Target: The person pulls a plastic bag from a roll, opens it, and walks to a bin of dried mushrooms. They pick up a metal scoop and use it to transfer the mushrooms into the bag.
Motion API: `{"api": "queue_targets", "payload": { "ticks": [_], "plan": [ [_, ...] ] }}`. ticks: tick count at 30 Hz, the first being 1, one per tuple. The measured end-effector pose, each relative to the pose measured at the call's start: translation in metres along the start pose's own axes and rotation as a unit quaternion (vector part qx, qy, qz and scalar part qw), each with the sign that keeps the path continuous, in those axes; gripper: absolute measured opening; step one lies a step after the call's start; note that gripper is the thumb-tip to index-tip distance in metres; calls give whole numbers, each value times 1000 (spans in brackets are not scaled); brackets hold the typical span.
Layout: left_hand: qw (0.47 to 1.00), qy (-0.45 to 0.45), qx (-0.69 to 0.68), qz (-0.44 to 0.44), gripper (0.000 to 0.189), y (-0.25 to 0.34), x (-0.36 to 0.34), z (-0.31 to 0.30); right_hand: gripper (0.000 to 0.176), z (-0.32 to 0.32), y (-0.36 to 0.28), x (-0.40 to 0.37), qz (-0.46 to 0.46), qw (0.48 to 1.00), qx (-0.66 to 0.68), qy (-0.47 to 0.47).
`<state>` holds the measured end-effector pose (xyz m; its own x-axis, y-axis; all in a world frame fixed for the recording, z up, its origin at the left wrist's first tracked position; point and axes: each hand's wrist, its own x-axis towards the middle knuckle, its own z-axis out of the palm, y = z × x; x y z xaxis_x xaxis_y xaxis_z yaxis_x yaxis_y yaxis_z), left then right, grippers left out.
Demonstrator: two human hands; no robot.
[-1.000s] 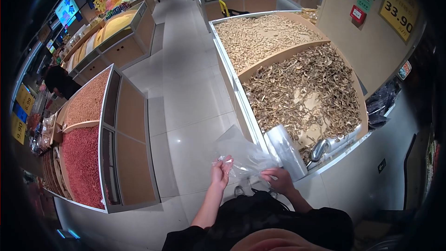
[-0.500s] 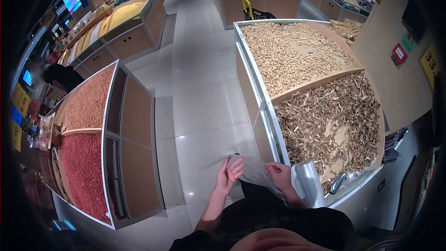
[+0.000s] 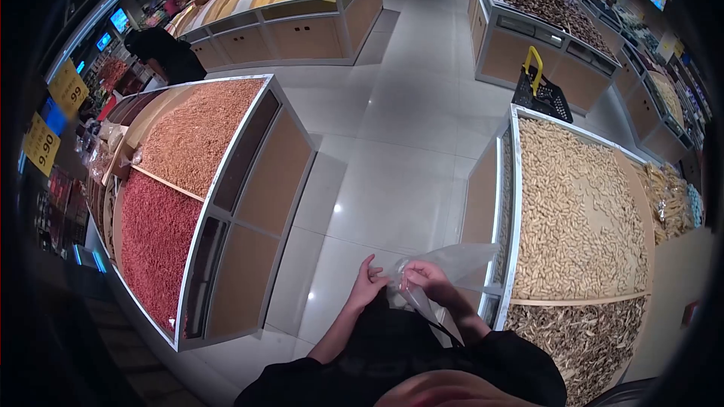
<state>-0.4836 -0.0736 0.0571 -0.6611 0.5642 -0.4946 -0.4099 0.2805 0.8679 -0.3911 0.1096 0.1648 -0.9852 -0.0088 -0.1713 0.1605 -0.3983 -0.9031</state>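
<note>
A clear plastic bag (image 3: pixel 471 256) is stretched out in front of me, its far end reaching right toward the peanut bin. My right hand (image 3: pixel 426 277) pinches its gathered part between thumb and fingers. At the bag's left edge is my left hand (image 3: pixel 367 284), one finger raised and the others bent in against the plastic. Just right of my hands stands the bin of unshelled peanuts (image 3: pixel 558 203). Nearer to me in the same stand lie dried brown pieces (image 3: pixel 577 332), partly cut off by my sleeve.
On the left, a stand holds red kernels (image 3: pixel 154 249) and tan kernels (image 3: pixel 200 132). A black shopping basket (image 3: pixel 554 98) with a yellow handle is beyond the peanuts. One person in black (image 3: pixel 170 56) is at the far left. Tiled aisle floor (image 3: pixel 377 158) runs between the stands.
My view has swung right and along the aisle, and the plastic roll has left the view. My left hand, spread open before, has closed in on the bag, which now points right.
</note>
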Motion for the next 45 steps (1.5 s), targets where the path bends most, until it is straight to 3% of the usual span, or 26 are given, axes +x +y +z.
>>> {"api": "queue_targets", "payload": {
  "ticks": [1,3,8,11,14,15,18,19,22,23,24,26,29,32,35,38,39,40,43,45],
  "plan": [
    [999,36,37,9,100,11,22,-12,19,-8,-11,31,-5,999,12,-40],
    [991,89,90,51,103,39,68,-34,20,-20,-34,93,15,997,10,-77],
    [952,120,210,189,107,135,197,-71,20,-52,-97,211,94,995,-16,-20],
    [935,84,283,197,89,226,265,-71,20,-92,-128,255,96,995,3,14],
    [855,-47,402,325,62,270,359,-76,18,-132,-149,275,58,988,96,102],
    [838,-80,420,339,42,292,384,-70,14,-152,-153,279,53,986,85,133],
    [821,-280,394,305,39,321,475,-51,12,-199,-174,301,-61,971,148,179],
    [850,-348,314,240,35,341,494,-38,15,-232,-171,307,-47,975,130,175],
    [823,-433,337,147,37,353,565,-9,17,-297,-182,349,-179,949,224,134],
    [817,-430,353,153,38,359,580,0,17,-319,-196,366,-170,955,199,141],
    [814,-453,347,104,39,365,601,8,18,-341,-214,383,-159,960,176,149],
    [839,-454,296,52,41,375,637,22,18,-383,-255,418,-120,970,143,159],
    [886,-406,212,68,41,426,685,41,23,-442,-308,495,-64,979,143,132],
    [891,-416,156,93,42,479,743,52,20,-477,-373,571,-16,983,74,167],
    [911,-410,-40,14,60,500,825,59,15,-531,-405,641,20,985,99,139],
    [881,-394,174,195,70,523,919,59,11,-575,-437,716,15,981,161,103],
    [922,-366,70,109,61,534,940,63,10,-599,-443,738,16,981,178,75],
    [921,-353,126,106,55,549,968,60,9,-619,-446,762,18,979,199,49],
    [915,-322,224,94,38,596,1054,58,7,-667,-450,819,-57,961,218,160],
    [921,-311,216,93,27,632,1116,57,25,-703,-460,845,-110,951,153,246]
  ]
}}
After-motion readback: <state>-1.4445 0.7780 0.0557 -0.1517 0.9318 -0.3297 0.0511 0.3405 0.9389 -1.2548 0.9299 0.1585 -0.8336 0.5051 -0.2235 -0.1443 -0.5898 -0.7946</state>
